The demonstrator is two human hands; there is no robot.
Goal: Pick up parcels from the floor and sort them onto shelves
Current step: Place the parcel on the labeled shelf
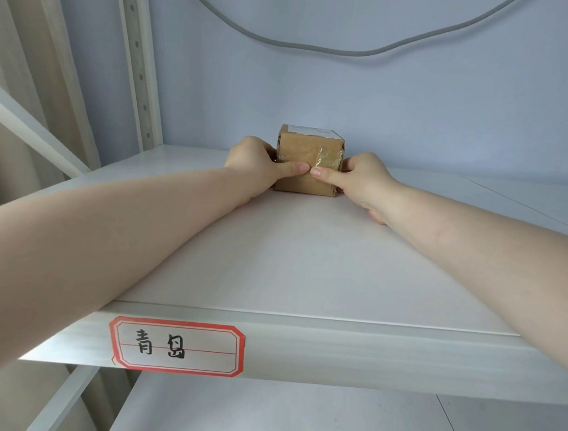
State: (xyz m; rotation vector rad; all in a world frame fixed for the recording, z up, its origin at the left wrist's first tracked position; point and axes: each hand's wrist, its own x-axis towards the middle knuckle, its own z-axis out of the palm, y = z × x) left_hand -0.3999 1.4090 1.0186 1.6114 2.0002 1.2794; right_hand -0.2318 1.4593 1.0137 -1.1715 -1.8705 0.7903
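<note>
A small brown cardboard parcel [306, 150], wrapped in clear tape with a white label on top, rests on the white shelf [305, 268] near the back wall. My left hand [258, 160] grips its left side and my right hand [357, 177] grips its right side. Both thumbs press on the front face and almost touch each other. The fingers behind the parcel are hidden. Both forearms stretch across the shelf.
A red-bordered label [177, 346] with handwritten characters sticks on the shelf's front edge. A perforated upright post [137, 54] stands at the back left. A grey cable [340, 49] hangs on the wall above. A lower shelf [293, 420] lies beneath.
</note>
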